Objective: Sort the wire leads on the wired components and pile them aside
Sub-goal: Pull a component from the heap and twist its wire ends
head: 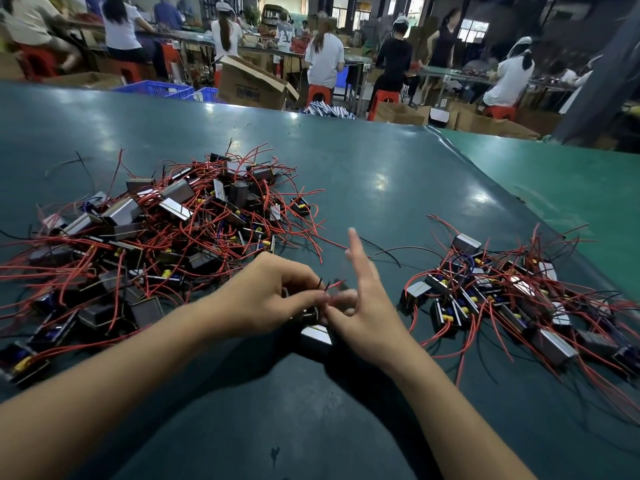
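Wired components (156,230) still heaped in a tangle of red and black leads take up the left of the green bench (381,174), a mound noticeably bigger than the second pile (502,299) spread out to the right, where small metal-framed coils lie with their red leads trailing toward the bench edge. Judging by the two heaps, the right-hand one looks like the finished stack and the left the stock yet to be worked, which would put the job well short of halfway; that is a reading of the layout, not something the scene proves. Between the piles, close to the worker, a single component (317,336) sits on the bench under both hands, its shiny metal frame showing below the fingers. The left hand (270,299) is curled, fingertips pinching thin leads (329,287) that rise from the part, one dark and one red. The right hand (363,306) meets it at the same spot, thumb and lower fingers closed on the leads while the forefinger (353,247) sticks straight up and clear; motion blur softens the fingertips, so exactly which strand each hand has cannot be made out. This piece seems to be mid-sorting, with setting it aside on the right pile to come. A few loose black wires (388,252) lie on the bare bench between the heaps. Behind the bench, other workers sit on red stools at long tables among cardboard cartons and blue crates.
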### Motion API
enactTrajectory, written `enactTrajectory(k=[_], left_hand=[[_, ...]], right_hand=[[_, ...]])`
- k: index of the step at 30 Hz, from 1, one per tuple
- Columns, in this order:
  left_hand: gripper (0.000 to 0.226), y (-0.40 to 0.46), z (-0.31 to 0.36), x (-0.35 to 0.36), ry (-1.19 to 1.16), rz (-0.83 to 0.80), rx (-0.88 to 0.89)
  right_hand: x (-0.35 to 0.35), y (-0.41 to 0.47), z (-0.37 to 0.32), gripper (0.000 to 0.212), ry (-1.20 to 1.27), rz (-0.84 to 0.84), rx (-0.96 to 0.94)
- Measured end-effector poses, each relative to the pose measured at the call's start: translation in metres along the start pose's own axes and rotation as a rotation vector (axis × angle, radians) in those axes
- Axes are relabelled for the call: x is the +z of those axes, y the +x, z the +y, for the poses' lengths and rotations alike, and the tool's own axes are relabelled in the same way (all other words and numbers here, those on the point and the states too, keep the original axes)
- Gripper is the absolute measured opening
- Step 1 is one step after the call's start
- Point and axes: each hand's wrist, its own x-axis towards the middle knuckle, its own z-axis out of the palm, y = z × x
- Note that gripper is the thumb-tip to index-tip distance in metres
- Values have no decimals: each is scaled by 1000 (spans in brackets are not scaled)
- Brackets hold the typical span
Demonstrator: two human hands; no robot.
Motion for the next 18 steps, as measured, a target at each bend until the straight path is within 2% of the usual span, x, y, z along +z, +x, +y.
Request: enactTrajectory(k=[3,5,8,11,14,18], left_hand=[[10,-9,-4,15,-348,167,-141],[9,-13,-5,19,-449,281,-171],[10,-16,-5,21,-375,301,-147],[15,-21,-7,21,-329,272,-109],[12,-24,-10,22,-232,270,-15],[13,-23,-11,23,23,326,132]], right_hand=[[-4,-2,1,65,-198,-5,-107],[-8,-2,-3,48,-138,17,-131],[-10,-2,-11,26,-143,118,-202],[-10,-3,-13,9,-76,93,-225],[-9,-4,-13,8,-47,85,-184],[-10,-4,-12,10,-35,85,-218]])
